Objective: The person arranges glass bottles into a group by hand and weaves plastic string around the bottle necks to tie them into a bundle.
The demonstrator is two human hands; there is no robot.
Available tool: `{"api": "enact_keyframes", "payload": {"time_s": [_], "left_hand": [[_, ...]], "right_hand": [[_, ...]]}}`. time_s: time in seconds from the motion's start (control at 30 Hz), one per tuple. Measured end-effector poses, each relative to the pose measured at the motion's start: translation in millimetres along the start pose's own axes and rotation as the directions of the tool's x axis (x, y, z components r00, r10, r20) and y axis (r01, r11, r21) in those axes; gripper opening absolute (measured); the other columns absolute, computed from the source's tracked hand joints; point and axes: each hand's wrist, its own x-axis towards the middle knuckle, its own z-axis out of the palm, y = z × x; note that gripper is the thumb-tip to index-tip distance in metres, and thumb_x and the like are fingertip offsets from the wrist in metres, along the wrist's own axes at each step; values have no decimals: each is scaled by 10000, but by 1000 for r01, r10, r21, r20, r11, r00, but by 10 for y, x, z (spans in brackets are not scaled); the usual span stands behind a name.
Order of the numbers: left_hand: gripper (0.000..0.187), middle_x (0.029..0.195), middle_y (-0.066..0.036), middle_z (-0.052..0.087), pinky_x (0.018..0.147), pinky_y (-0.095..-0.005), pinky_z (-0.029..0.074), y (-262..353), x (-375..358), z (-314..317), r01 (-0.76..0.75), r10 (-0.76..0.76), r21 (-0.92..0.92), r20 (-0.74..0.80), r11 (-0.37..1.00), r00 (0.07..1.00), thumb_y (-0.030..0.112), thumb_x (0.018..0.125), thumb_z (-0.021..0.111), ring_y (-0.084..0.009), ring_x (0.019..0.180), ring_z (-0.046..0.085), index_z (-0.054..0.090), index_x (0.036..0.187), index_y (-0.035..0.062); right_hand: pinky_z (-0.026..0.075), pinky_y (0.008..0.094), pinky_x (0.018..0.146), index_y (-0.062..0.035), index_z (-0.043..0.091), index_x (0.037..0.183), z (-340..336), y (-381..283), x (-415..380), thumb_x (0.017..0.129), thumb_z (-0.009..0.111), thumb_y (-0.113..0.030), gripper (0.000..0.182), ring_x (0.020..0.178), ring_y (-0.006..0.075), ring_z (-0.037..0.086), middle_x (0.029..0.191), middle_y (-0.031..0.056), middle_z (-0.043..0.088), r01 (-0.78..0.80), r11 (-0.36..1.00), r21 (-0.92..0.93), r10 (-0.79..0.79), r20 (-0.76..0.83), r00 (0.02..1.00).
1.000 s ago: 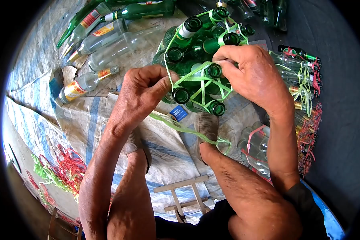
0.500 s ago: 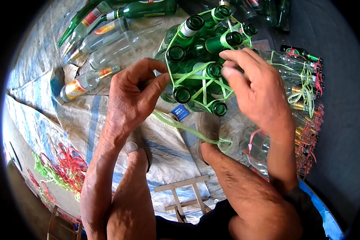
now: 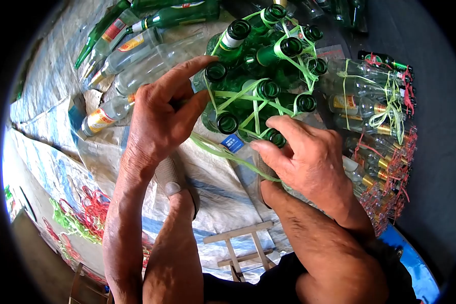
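Observation:
A cluster of upright green glass bottles (image 3: 248,63) stands in front of me, its necks looped and crossed by pale green plastic strapping (image 3: 238,95). My left hand (image 3: 164,109) is at the cluster's left side, thumb and index finger apart. Its index fingertip reaches the rim of a bottle (image 3: 216,72), and the thumb is by the strap below it. My right hand (image 3: 309,159) has thumb and index finger on either side of the nearest bottle mouth (image 3: 275,138). A loose strap end (image 3: 228,156) trails from the cluster toward my right foot.
Clear and green bottles (image 3: 137,48) lie on the striped sheet at upper left. Bundled clear bottles (image 3: 359,104) with red and green ties lie at right. A red and green strapping heap (image 3: 88,213) is at lower left; a wooden frame (image 3: 238,233) sits between my legs.
My right hand has come down from the cluster's upper right to the nearest bottle mouth. My left index finger has extended away from the thumb to a bottle rim.

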Motion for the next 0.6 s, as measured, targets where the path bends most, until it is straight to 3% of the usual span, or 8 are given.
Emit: {"api": "enact_keyframes", "payload": {"time_s": [0.17,0.37,0.47,0.6], "left_hand": [[491,645,72,327,568,-244,288,-57,96,-27,-12,10,30,58,999,998,16,930,744,-49,591,324,719,1411,112],[468,615,52,394,558,-248,310,-12,92,-77,-72,67,77,70,994,995,11,926,739,-53,573,355,730,1386,94],[457,604,28,425,555,-252,341,35,73,-93,-110,103,110,73,988,992,10,916,735,-62,563,379,738,1368,83],[440,593,15,438,551,-263,375,93,-32,-77,-47,39,117,73,992,997,12,904,738,-75,549,405,751,1339,74]], "right_hand": [[520,409,538,-81,675,960,56,29,-22,865,869,-300,308,617,285,686,738,64,673,12,1000,-18,-13,-27,1000],[524,412,549,-82,670,951,56,123,-15,846,870,-235,273,644,278,688,761,63,674,135,991,-27,-137,-82,987],[521,415,548,-82,668,950,-6,182,-9,843,864,-218,262,640,283,687,762,67,672,168,985,-30,-170,-53,984],[522,416,545,-69,690,987,-120,252,13,837,862,-206,266,640,296,695,774,81,678,223,974,-43,-222,7,975]]}}
